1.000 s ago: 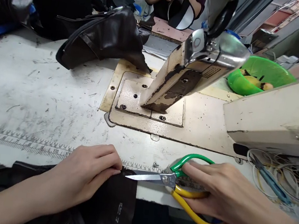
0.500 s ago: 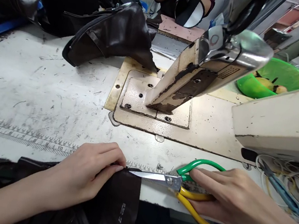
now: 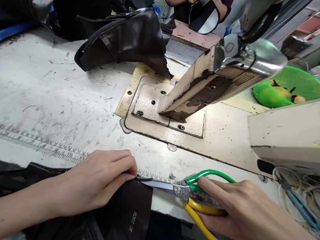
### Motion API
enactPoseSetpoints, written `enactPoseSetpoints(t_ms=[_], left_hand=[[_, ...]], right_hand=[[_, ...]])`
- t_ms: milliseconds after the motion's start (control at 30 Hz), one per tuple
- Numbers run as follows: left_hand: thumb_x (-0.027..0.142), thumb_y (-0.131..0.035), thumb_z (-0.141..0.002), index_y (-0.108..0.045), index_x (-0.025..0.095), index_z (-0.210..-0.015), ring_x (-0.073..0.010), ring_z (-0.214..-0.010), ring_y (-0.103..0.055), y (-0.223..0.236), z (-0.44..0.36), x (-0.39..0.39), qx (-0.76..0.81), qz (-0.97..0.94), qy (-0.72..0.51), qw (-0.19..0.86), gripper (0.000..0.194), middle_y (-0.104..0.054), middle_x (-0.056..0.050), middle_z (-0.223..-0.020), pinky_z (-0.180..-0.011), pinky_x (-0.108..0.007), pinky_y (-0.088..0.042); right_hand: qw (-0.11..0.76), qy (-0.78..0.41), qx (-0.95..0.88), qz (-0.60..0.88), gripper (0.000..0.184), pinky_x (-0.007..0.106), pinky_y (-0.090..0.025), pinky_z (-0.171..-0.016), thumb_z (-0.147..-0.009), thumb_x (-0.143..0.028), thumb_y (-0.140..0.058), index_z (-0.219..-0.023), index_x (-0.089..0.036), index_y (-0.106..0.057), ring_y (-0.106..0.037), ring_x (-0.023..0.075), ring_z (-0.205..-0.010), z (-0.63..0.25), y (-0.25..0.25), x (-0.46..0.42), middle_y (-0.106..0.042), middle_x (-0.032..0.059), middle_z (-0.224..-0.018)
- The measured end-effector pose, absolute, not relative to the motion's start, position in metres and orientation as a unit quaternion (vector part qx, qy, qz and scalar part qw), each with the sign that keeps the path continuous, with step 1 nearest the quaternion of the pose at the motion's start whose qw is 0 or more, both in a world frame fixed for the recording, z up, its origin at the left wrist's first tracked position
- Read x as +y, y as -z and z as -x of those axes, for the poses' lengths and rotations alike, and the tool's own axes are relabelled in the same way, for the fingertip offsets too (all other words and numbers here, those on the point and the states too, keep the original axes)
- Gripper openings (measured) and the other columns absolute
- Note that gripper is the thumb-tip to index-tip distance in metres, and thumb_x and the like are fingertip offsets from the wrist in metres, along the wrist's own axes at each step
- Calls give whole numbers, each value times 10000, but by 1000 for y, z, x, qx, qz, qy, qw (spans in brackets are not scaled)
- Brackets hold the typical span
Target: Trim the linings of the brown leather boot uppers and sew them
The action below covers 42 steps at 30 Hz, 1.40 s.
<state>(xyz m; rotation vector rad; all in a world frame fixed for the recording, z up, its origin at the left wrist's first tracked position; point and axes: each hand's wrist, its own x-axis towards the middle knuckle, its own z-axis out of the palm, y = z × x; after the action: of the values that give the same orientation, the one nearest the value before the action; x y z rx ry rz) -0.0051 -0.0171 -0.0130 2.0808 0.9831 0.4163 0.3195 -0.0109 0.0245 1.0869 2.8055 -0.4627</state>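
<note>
My left hand (image 3: pixel 105 182) pinches the top edge of a dark brown leather piece (image 3: pixel 132 207), which hangs over the table's front edge and bears small pale printed marks. A pair of scissors (image 3: pixel 178 190) with one green and one yellow handle is in my right hand (image 3: pixel 234 206), fingers through the loops. Its blades point left along the leather's upper edge, the tips close to my left fingertips. Part of the blades is hidden by the leather, so how far apart they are is hard to see.
Behind my hands a post-shaped sewing machine (image 3: pixel 194 89) rises from the white table (image 3: pixel 47 92). Dark leather boot parts (image 3: pixel 129 40) lie at the back left. Along the right are a green bowl (image 3: pixel 310 87), tangled threads and blue snips (image 3: pixel 300 203). A co-worker (image 3: pixel 200 2) handles a piece opposite.
The scissors have moved a little left, their blades further over the leather's edge by my left fingertips. My left hand keeps its pinch. The whole view has shifted slightly.
</note>
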Motion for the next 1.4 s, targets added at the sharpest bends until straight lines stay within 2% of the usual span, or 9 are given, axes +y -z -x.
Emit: enactPoseSetpoints(t_ms=[167, 333, 567, 767, 867, 1067, 1167, 1300, 1400], left_hand=[[165, -425, -1004, -508, 232, -960, -93, -794, -558, 14, 5, -16, 388, -817, -174, 389, 115, -587, 31, -917, -695, -220, -406], [149, -447, -987, -523, 230, -947, -92, -803, -560, 12, 6, -15, 387, -818, -176, 387, 119, -593, 33, -922, -693, -221, -399], [160, -469, -989, -550, 226, -942, -83, -820, -565, 12, 6, -14, 390, -811, -188, 393, 114, -599, 36, -922, -720, -206, -410], [147, -456, -986, -547, 228, -949, -91, -820, -561, 16, 7, -15, 383, -822, -186, 379, 127, -592, 28, -935, -713, -217, -404], [157, -464, -987, -559, 227, -943, -89, -824, -569, 15, 8, -15, 387, -815, -188, 389, 126, -602, 32, -933, -723, -215, -410], [163, -532, -951, -612, 212, -892, -95, -823, -573, 6, 4, -10, 399, -773, -199, 451, 111, -635, 29, -896, -726, -210, -413], [151, -551, -923, -627, 198, -862, -105, -803, -567, 3, 2, -6, 399, -755, -187, 486, 108, -641, 24, -859, -723, -221, -410], [257, -561, -938, -636, 198, -874, -102, -721, -549, 3, 4, 0, 415, -714, -189, 530, 114, -642, 24, -825, -648, -218, -413], [333, -578, -934, -644, 192, -887, -109, -706, -543, 3, 6, 3, 415, -685, -191, 567, 162, -634, 18, -807, -633, -220, -420]], right_hand=[[54, 168, 917, -357, 240, 318, -169, -469, -971, -284, -560, -813, -264, -379, -348, 130, -417, -321, -21, -15, -453, -59, -630], [89, 137, 909, -385, 191, 315, -177, -482, -937, -315, -622, -825, -257, -478, -441, 146, -436, -318, -23, -17, -443, -66, -556], [115, 182, 881, -421, 184, 318, -222, -477, -959, -419, -597, -870, -263, -559, -471, 167, -439, -316, -35, -23, -498, -37, -546], [151, 213, 855, -447, 233, 305, -213, -481, -946, -420, -592, -808, -275, -473, -333, 158, -466, -299, -37, -20, -395, -66, -527], [148, 209, 864, -434, 261, 303, -199, -493, -950, -434, -589, -809, -272, -441, -320, 159, -495, -297, -36, -18, -400, -65, -566], [127, 219, 865, -434, 300, 307, -176, -505, -962, -445, -546, -780, -268, -385, -237, 154, -486, -295, -29, -19, -287, -78, -549], [126, 248, 859, -430, 318, 299, -192, -510, -952, -482, -561, -780, -269, -399, -225, 154, -501, -288, -27, -14, -301, -76, -558], [124, 260, 858, -425, 346, 304, -178, -504, -949, -482, -569, -751, -266, -385, -174, 158, -516, -285, -28, -9, -232, -79, -560], [128, 251, 861, -424, 340, 303, -181, -501, -943, -441, -570, -746, -261, -359, -164, 152, -503, -286, -32, -10, -244, -83, -548]])
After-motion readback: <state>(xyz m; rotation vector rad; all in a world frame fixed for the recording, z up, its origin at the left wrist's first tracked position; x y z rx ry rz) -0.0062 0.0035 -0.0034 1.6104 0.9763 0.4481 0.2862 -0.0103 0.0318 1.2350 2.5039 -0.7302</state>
